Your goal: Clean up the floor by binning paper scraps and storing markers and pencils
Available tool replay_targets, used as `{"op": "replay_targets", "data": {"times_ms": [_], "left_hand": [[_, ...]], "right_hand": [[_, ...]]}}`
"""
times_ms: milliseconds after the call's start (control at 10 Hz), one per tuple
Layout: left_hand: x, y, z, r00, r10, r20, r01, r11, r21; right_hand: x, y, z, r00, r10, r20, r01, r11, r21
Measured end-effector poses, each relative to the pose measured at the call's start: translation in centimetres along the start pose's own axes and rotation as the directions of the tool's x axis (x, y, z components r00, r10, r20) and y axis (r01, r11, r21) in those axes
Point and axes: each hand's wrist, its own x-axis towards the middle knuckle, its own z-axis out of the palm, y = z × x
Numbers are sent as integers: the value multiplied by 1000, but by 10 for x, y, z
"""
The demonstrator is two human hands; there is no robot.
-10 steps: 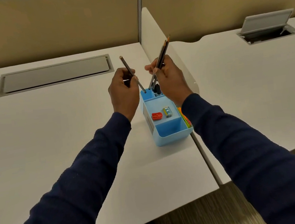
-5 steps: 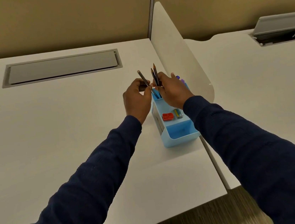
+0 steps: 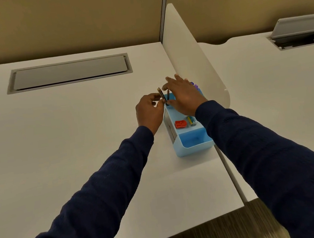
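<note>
A light blue desk organiser (image 3: 195,145) stands on the white desk (image 3: 74,129) beside the divider. Dark pencils (image 3: 162,95) stand upright in its far compartment. My left hand (image 3: 149,112) pinches one pencil at the organiser's left rim. Over the far compartment my right hand (image 3: 182,94) hovers with fingers spread and nothing in it. Purple marker caps (image 3: 195,85) peek out behind the right hand. A red sharpener (image 3: 180,124) and a small yellow-green object (image 3: 191,120) lie in the middle tray.
A white curved divider (image 3: 190,55) rises just right of the organiser. A grey cable hatch (image 3: 69,72) is set into the desk at the back left. A second desk (image 3: 277,94) with an open hatch (image 3: 300,36) lies to the right. Carpet (image 3: 235,231) shows below.
The pencils went down into the organiser's far compartment. My right hand let go of its pencils and spread open. My left hand lowered with its pencil to the rim.
</note>
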Motion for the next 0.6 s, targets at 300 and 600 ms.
{"op": "replay_targets", "data": {"times_ms": [300,600], "left_hand": [[-14,-2,-5,1000,9,0,-9,1000,22],[-80,-7,-24,1000,-6,-27,8,997,83]], "right_hand": [[-42,-2,-11,987,62,-147,-46,992,116],[-124,-23,1,955,137,-265,-73,969,236]]}}
